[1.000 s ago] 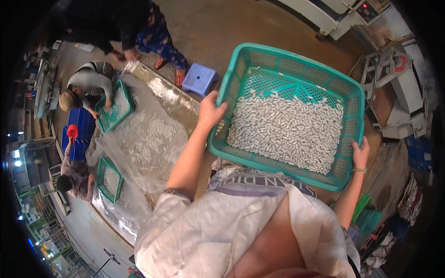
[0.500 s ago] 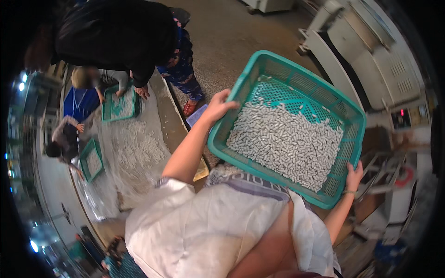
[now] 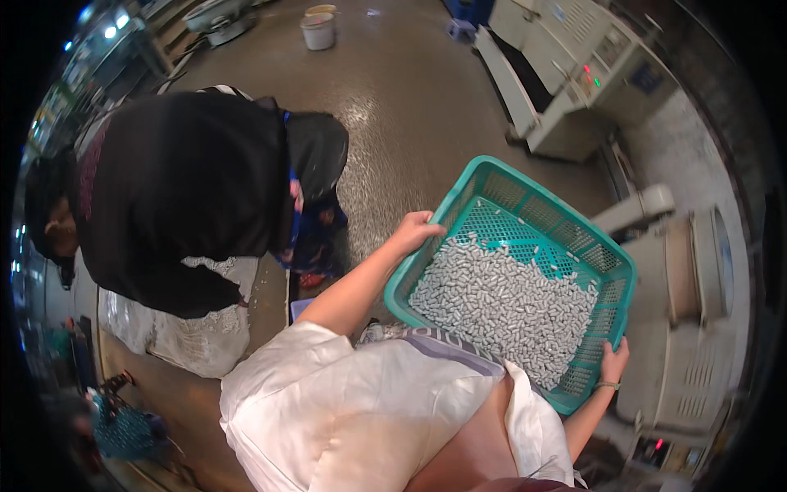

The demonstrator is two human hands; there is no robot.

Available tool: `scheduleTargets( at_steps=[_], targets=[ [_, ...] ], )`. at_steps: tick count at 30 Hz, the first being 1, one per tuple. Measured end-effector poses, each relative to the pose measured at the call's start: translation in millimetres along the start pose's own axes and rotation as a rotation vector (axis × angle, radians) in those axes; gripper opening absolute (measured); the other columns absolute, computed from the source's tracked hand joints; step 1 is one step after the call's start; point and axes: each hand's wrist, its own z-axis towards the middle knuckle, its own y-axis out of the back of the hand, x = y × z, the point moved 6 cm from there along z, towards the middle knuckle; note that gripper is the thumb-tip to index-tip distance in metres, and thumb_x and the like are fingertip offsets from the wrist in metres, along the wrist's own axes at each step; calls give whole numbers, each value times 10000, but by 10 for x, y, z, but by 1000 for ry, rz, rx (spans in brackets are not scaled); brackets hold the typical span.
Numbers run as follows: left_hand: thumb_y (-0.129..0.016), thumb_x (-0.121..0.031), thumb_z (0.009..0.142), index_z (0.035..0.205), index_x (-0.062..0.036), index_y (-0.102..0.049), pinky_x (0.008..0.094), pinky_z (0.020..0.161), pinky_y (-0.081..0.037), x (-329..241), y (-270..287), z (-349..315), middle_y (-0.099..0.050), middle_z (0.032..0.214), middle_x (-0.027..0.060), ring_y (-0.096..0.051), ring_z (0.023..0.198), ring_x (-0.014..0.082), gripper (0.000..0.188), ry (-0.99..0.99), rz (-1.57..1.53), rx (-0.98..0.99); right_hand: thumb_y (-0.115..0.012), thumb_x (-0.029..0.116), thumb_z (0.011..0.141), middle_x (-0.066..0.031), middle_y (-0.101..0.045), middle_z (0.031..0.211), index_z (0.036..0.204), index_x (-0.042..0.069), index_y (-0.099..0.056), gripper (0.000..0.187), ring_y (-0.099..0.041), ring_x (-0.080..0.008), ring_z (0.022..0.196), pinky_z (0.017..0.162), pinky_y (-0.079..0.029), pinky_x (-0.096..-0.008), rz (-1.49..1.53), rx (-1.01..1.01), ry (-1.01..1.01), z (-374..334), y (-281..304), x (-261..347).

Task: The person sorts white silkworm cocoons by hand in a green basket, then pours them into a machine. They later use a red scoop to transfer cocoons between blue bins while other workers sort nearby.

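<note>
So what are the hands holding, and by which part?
The basket, by opposite sides: left hand at the left rim, right hand at the right rim.

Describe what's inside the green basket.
Small grey cylindrical pieces lie piled in the green basket, leaving mesh bottom bare toward its far side. The rest is hidden beneath them.

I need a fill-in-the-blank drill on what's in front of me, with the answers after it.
1. The green basket of small silvery pieces has ____ of the wearer's hands on it: the left hand and the right hand.
2. A band circles the wearer's ____ wrist.
3. In the picture, the co-worker in black is to the ____ of the basket.
4. The white bucket stands on the ____.

Missing words: two; right; left; floor.
</note>
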Motion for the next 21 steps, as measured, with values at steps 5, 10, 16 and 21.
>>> scheduleTargets(
  at_steps=[5,10,16,21],
  targets=[
    [-600,-82,699,738,-34,-560,220,508,-421,1006,-598,-1131,-581,668,27,-534,541,101,74,39,-152,14,-571,83,689,-128,-592,811,886,-50,-525,243,-545,-169,724,675,-434,-298,85,59,20,-815,299,-1211],
    [-597,-47,706,640,-83,-499,216,498,-405,1881,-1184,-1820,-561,631,32,-505,520,95,124,-31,-243,25,-584,96,688,-126,-599,784,872,-51,-533,241,-553,-174,709,665,-438,-306,13,-3,132,-1411,715,-2136],
    [-603,-53,697,647,-89,-488,216,504,-404,1813,-1357,-1874,-561,647,26,-507,533,94,130,-29,-243,59,-592,93,690,-112,-594,729,816,-49,-536,198,-538,-157,663,628,-433,-307,33,-47,94,-1483,738,-2211],
    [-614,-66,682,672,-81,-493,222,502,-414,1600,-1392,-1771,-559,648,28,-508,534,100,122,-71,-179,72,-600,101,693,-95,-589,702,797,-52,-540,194,-524,-134,639,602,-426,-297,-9,10,93,-1207,865,-2131]
  ],
)
